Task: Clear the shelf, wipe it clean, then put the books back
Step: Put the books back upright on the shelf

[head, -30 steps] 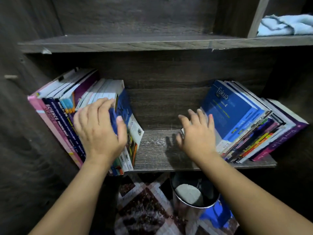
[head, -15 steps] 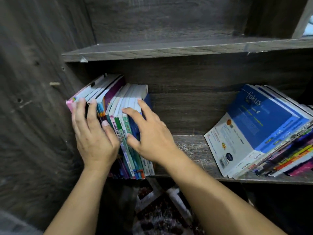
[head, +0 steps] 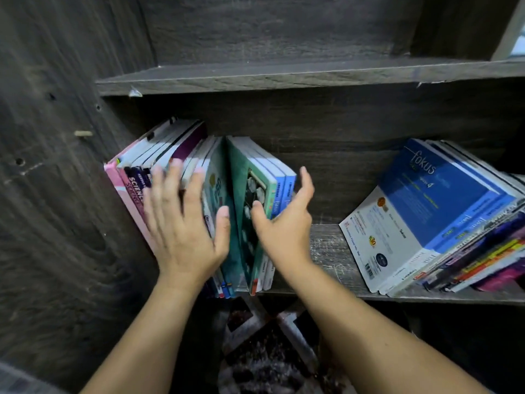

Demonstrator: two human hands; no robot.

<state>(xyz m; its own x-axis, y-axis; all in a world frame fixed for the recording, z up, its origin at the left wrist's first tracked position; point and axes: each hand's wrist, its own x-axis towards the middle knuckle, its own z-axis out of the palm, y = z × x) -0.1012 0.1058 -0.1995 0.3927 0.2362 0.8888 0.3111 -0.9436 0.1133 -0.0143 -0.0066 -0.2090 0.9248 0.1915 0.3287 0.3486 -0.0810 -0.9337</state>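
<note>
On the dark wooden shelf a row of books stands at the left end. Its left part, with pink Science books, leans on the side panel. My left hand lies flat with spread fingers against these books. A gap has opened in the row. Right of it are a green book and two blue ones; my right hand holds them, thumb on the green cover inside the gap, fingers round the outer side. A second pile, topped by a blue "fokus" book, leans at the shelf's right end.
The cabinet's side panel rises close on the left. An upper shelf board runs above the books. A bit of pale cloth shows at the top right corner. Patterned floor lies below the shelf.
My right hand left the right pile and came over to the left row. It has split off the right few books, opening a gap. My left hand slid onto the remaining books.
</note>
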